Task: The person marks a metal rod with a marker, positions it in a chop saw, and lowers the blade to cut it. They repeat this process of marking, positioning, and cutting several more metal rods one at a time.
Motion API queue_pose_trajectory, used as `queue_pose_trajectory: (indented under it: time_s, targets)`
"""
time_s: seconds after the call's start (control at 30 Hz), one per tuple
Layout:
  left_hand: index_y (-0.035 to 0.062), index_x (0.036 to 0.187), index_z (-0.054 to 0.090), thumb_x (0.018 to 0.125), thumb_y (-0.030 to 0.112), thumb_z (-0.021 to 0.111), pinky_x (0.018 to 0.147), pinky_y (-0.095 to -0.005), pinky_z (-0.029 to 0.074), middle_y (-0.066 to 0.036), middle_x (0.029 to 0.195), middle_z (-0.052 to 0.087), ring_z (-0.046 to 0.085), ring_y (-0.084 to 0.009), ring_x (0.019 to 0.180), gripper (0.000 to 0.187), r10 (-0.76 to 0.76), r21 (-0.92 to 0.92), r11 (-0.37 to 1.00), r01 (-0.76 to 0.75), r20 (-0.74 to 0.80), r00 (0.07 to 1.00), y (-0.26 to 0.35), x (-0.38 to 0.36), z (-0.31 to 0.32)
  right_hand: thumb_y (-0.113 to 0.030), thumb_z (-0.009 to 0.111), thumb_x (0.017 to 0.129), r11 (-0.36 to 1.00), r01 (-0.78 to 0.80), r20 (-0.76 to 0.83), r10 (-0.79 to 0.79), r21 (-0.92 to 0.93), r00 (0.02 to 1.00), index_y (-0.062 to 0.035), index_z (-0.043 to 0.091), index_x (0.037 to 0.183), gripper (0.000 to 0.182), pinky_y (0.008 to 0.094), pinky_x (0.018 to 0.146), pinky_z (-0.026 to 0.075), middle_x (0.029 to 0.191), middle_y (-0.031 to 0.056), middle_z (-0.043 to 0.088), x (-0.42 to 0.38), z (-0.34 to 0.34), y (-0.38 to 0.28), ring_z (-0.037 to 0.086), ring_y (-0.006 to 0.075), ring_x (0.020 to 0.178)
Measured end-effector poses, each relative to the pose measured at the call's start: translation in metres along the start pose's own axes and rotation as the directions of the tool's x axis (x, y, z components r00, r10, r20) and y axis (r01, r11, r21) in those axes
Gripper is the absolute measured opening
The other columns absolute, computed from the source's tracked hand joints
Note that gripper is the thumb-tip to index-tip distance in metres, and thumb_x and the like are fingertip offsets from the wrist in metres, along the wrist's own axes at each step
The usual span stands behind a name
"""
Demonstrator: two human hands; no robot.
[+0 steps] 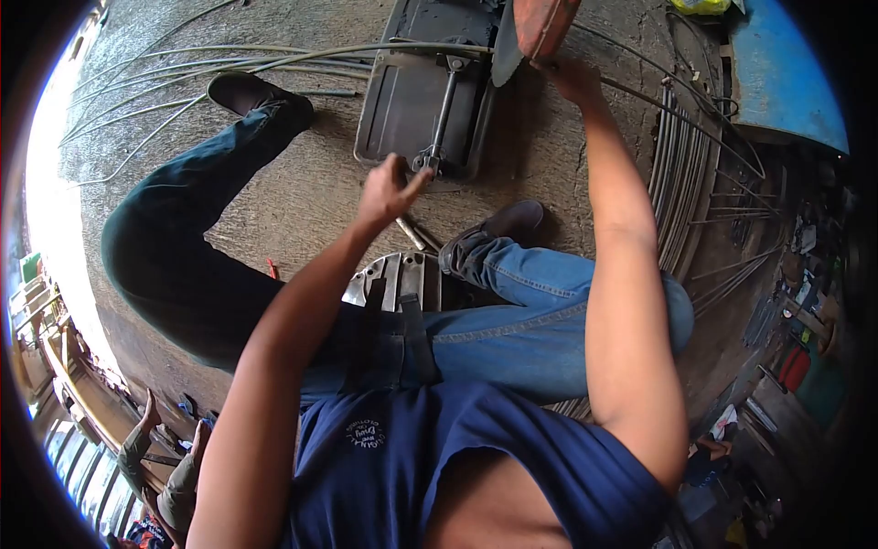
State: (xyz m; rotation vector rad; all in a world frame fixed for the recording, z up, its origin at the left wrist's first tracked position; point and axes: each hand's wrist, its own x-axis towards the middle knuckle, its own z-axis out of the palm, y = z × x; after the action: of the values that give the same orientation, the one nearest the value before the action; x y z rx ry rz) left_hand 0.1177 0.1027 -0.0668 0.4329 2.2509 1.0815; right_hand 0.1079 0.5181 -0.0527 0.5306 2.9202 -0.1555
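Observation:
A cut-off saw stands on the floor in front of me, with a dark metal base (389, 114), an orange guard (541, 26) and a grey cutting disc (505, 55). Across its base runs a long metal rod (366, 48), at the far end of the vise screw (445, 114). My left hand (389, 192) is closed at the near end of that screw, one finger stretched along its crank (428, 166). Just right of the disc, below the guard, my right hand (576, 82) is closed around the rod; its fingertips are partly hidden.
Several long rods (174, 69) lie on the concrete at the left. A bundle of rods (677, 174) lies at the right, near a blue panel (791, 73). Between my legs is a slatted metal piece (393, 274). Another person's legs (174, 476) show at lower left.

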Motion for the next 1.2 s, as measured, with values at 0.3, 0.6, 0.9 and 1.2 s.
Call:
queue_pose_trajectory:
  time_s: [0.3, 0.6, 0.9, 1.2]
  targets:
    - [-0.0063, 0.123, 0.045, 0.071, 0.052, 0.077, 0.091, -0.0423, 0.049, -0.026, 0.119, 0.053, 0.061, -0.0363, 0.103, 0.085, -0.052, 0.207, 0.978, 0.009, 0.201, 0.978, -0.045, -0.019, 0.017, -0.074, 0.041, 0.083, 1.0, -0.005, -0.007, 0.004, -0.019, 1.0, -0.0181, 0.068, 0.11, 0.068, 0.0536, 0.086, 0.047, 0.103, 0.0163, 0.068, 0.007, 0.0, 0.003, 0.063, 0.0364, 0.102]
    - [-0.005, 0.132, 0.033, 0.074, 0.062, 0.07, 0.091, -0.0428, 0.049, -0.022, 0.118, 0.055, 0.057, -0.0314, 0.11, 0.096, -0.286, 0.385, 0.884, 0.265, -0.003, 0.958, -0.012, -0.016, 0.008, -0.078, 0.042, 0.08, 0.999, -0.011, -0.015, 0.012, 0.031, 1.0, -0.011, 0.07, 0.104, 0.077, 0.0524, 0.086, 0.048, 0.101, 0.0198, 0.067, 0.01, 0.007, 0.006, 0.063, 0.0369, 0.103]
    - [-0.0089, 0.133, 0.03, 0.07, 0.063, 0.073, 0.085, -0.0417, 0.052, -0.026, 0.118, 0.052, 0.058, -0.038, 0.107, 0.105, -0.052, 0.143, 0.988, 0.05, 0.007, 0.999, 0.037, -0.01, 0.006, -0.074, 0.042, 0.083, 0.991, -0.055, -0.02, 0.053, -0.118, 0.998, -0.0293, 0.065, 0.117, 0.061, 0.0503, 0.09, 0.047, 0.109, 0.0109, 0.068, 0.016, 0.019, 0.015, 0.061, 0.0344, 0.107]
    - [-0.0027, 0.141, 0.019, 0.059, 0.045, 0.085, 0.098, -0.0386, 0.045, -0.021, 0.125, 0.036, 0.046, -0.035, 0.116, 0.116, 0.022, 0.446, 0.895, 0.005, -0.056, 0.998, -0.006, -0.006, 0.012, -0.074, 0.044, 0.082, 0.995, -0.061, 0.022, 0.063, -0.078, 0.998, -0.0284, 0.065, 0.118, 0.062, 0.05, 0.088, 0.048, 0.109, 0.0121, 0.068, 0.011, 0.009, 0.007, 0.062, 0.0342, 0.105]
